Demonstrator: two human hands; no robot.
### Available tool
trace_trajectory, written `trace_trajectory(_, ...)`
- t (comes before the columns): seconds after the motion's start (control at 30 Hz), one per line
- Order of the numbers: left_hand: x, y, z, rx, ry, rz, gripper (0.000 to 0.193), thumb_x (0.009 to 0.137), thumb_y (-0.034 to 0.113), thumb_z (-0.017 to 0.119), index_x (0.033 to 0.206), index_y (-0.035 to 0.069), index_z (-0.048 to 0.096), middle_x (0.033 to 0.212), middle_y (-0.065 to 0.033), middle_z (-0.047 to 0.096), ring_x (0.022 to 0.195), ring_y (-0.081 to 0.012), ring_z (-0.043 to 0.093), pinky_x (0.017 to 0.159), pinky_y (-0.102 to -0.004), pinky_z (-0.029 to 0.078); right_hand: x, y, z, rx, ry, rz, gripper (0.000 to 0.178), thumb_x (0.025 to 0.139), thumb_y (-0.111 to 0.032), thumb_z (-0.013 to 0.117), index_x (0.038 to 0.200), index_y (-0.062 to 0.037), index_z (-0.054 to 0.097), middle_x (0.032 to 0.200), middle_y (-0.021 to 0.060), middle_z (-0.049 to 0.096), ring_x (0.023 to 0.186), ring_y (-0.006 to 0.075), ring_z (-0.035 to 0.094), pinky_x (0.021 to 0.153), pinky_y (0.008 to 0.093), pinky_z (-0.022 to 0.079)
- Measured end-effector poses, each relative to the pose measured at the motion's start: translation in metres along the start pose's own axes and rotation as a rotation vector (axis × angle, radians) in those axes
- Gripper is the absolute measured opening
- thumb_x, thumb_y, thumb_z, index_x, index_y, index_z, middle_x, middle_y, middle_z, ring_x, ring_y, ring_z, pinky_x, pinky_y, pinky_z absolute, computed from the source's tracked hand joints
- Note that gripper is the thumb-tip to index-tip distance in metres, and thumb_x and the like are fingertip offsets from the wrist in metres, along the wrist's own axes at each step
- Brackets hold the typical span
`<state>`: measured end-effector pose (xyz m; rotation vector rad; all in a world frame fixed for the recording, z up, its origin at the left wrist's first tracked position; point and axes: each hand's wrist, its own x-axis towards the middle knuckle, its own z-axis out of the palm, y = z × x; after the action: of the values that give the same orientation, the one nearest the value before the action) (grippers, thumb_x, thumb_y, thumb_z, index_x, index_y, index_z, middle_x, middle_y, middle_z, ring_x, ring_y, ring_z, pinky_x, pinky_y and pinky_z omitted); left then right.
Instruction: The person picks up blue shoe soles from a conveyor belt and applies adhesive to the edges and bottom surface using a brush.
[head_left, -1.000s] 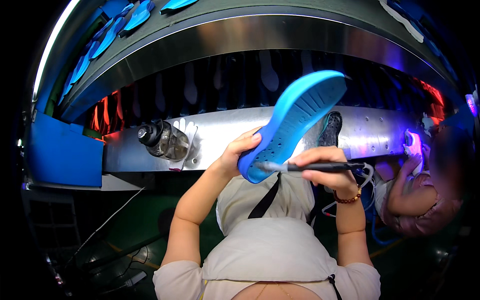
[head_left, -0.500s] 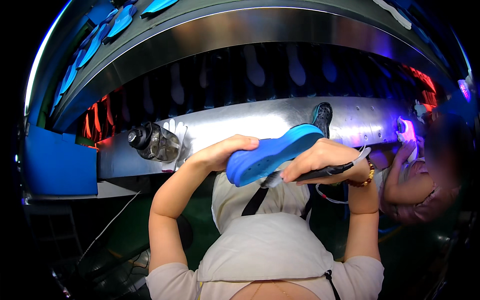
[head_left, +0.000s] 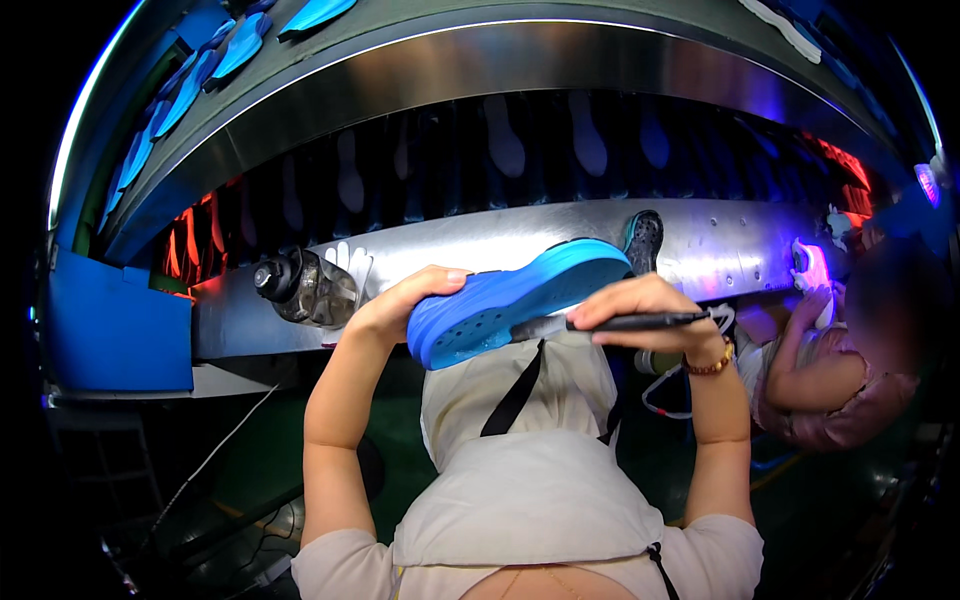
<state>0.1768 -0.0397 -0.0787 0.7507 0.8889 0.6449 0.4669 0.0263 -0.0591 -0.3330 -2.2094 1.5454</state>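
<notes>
L hand (head_left: 395, 305) grips blue shoe sole (head_left: 515, 298) at heel; R hand (head_left: 640, 305) pinches black pen (head_left: 625, 322) w/ tip against sole.

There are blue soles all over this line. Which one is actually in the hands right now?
The blue sole at centre, gripped by the left hand; the other blue soles sit untouched on the upper-left rack.
</notes>
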Motion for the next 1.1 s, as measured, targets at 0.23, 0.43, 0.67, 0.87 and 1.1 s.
trace_trajectory(0.23,0.043,-0.061,-0.017,-0.907,-0.336,0.411,0.077,0.08,0.064,0.033,0.123,0.001,0.041,0.121,-0.0157,0.047,0.11,-0.0315,0.046,0.094,-0.0469,0.035,-0.003,-0.012,0.015,0.045,0.224,-0.097,0.021,0.068,-0.003,0.067,0.088,0.0012,0.063,0.086,0.0147,0.064,0.082,0.0225,0.063,0.073,0.0292,0.049)
trace_trajectory(0.43,0.08,-0.077,0.026,-0.854,0.002,0.327,0.092,0.073,0.076,0.011,0.126,0.005,0.036,0.117,-0.016,0.048,0.108,-0.0311,0.047,0.092,-0.0465,0.037,0.011,0.037,0.041,0.191,0.499,0.305,0.019,0.073,-0.006,0.063,0.089,0.0032,0.063,0.08,0.0089,0.064,0.069,0.0089,0.059,0.061,0.0203,0.047)
trace_trajectory(0.67,0.073,-0.07,0.021,-0.767,0.166,0.444,0.083,0.077,0.072,0.012,0.118,0.006,0.043,0.105,-0.0152,0.053,0.097,-0.0304,0.052,0.086,-0.0442,0.043,-0.001,0.014,0.059,-0.069,0.091,0.09,0.014,0.069,-0.009,0.065,0.079,-0.0006,0.063,0.076,0.0114,0.063,0.069,0.0211,0.062,0.066,0.0277,0.048)
trace_trajectory(0.87,0.064,-0.052,0.047,-0.797,0.144,0.446,0.083,0.077,0.072,0.014,0.117,0.006,0.043,0.103,-0.0153,0.054,0.096,-0.0313,0.053,0.085,-0.0445,0.043,0.016,0.01,0.044,0.077,0.45,0.164,0.016,0.07,-0.007,0.065,0.085,-0.0003,0.063,0.077,0.0109,0.063,0.071,0.0195,0.062,0.066,0.0277,0.048)
trace_trajectory(1.1,0.049,-0.037,0.038,-0.818,0.228,0.545,0.083,0.077,0.072,0.018,0.118,0.005,0.043,0.105,-0.0155,0.054,0.097,-0.0315,0.053,0.086,-0.0454,0.043,-0.007,0.003,0.047,0.237,0.194,0.043,0.015,0.069,-0.002,0.064,0.084,0.0005,0.063,0.084,0.0134,0.064,0.081,0.0212,0.062,0.074,0.0286,0.048)
